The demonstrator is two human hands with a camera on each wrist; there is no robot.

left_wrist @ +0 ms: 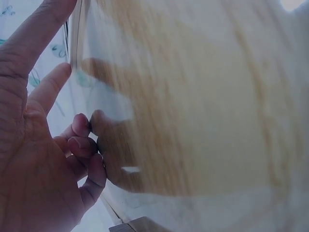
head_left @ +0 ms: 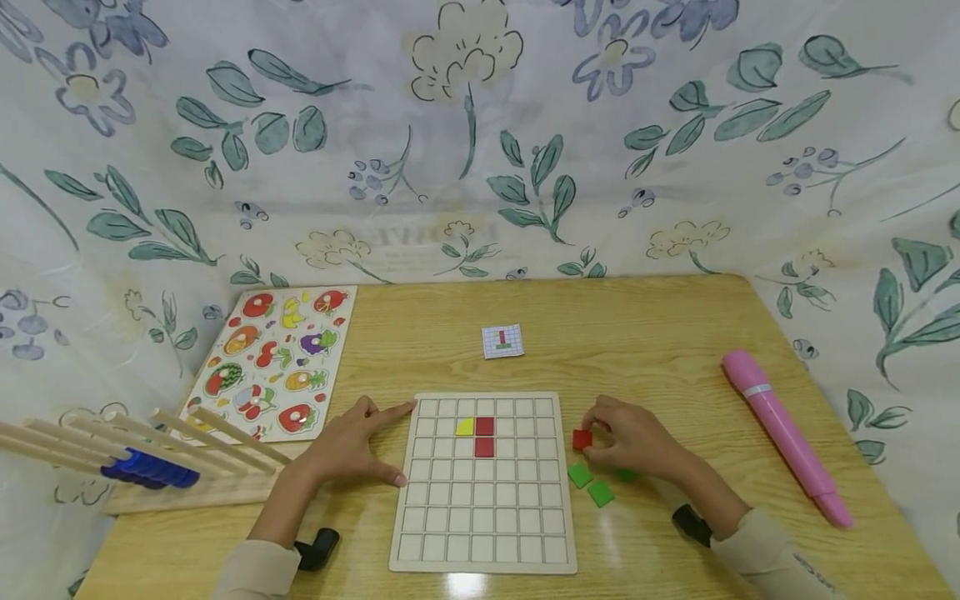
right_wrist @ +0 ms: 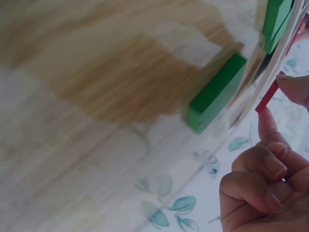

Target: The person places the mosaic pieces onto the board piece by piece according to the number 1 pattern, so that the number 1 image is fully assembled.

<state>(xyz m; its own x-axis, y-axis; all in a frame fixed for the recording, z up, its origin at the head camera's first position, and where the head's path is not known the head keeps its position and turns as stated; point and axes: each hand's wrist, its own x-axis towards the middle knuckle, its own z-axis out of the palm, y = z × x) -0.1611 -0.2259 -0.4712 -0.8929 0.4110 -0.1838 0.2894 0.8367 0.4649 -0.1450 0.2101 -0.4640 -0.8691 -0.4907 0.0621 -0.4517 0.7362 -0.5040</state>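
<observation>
A pale wooden grid board [head_left: 483, 517] lies on the table. In its upper cells sit a yellow quarter-round piece [head_left: 465, 427] and two red square tiles [head_left: 484, 447], one above the other. My left hand [head_left: 348, 446] touches the board's left edge with thumb and index finger spread; the other fingers bend against the tabletop in the left wrist view. Just off the board's right edge, my right hand [head_left: 626, 437] pinches a red square tile [right_wrist: 269, 96] between thumb and index finger. Green square tiles [head_left: 601, 492] lie below that hand, one partly hidden beneath it.
A small pattern card [head_left: 502, 342] lies behind the board. A fruit puzzle board [head_left: 270, 358] and a wooden peg stand [head_left: 217, 483] with blue rings [head_left: 150, 468] occupy the left side. On the right lies a pink pen-shaped object [head_left: 787, 437]. A patterned curtain [head_left: 480, 150] borders the table.
</observation>
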